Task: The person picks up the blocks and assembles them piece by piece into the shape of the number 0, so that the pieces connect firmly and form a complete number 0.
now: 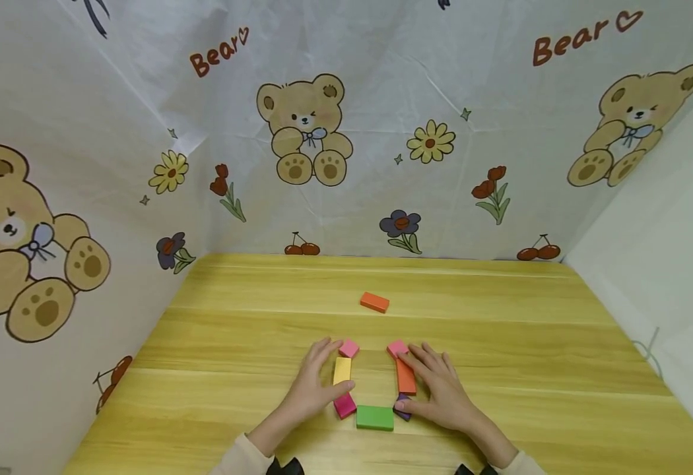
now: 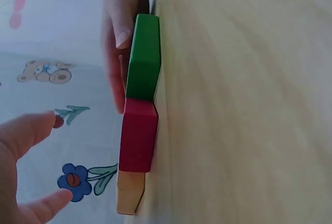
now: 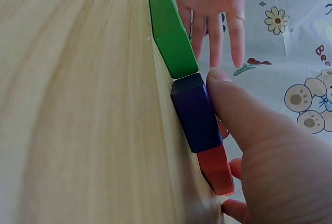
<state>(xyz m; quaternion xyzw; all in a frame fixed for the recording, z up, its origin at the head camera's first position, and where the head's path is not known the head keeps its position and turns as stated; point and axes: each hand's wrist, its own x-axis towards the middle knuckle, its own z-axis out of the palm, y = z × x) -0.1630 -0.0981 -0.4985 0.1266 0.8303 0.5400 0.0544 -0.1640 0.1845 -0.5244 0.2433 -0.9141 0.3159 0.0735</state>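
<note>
Several coloured wooden blocks form a U on the table. A green block [image 1: 375, 418] lies across the near side. Up the left run a magenta block [image 1: 344, 406], a yellow block [image 1: 342, 371] and a pink block [image 1: 350, 349]. My left hand [image 1: 309, 388] hovers along that side, thumb and fingers spread apart. Opposite, a purple block [image 3: 193, 112], an orange-red block [image 1: 406, 377] and another pink block [image 1: 396, 348] make the right side. My right hand [image 1: 441, 392] rests along it with extended fingers, its thumb at the purple block's top and its index finger by the far pink one.
A loose orange block [image 1: 375, 303] lies farther back, beyond the open end of the U. The wood-grain table [image 1: 251, 330] meets a white cloth [image 1: 352, 218] printed with bears and flowers at the back and left. A plain white wall [image 1: 667, 284] borders the right.
</note>
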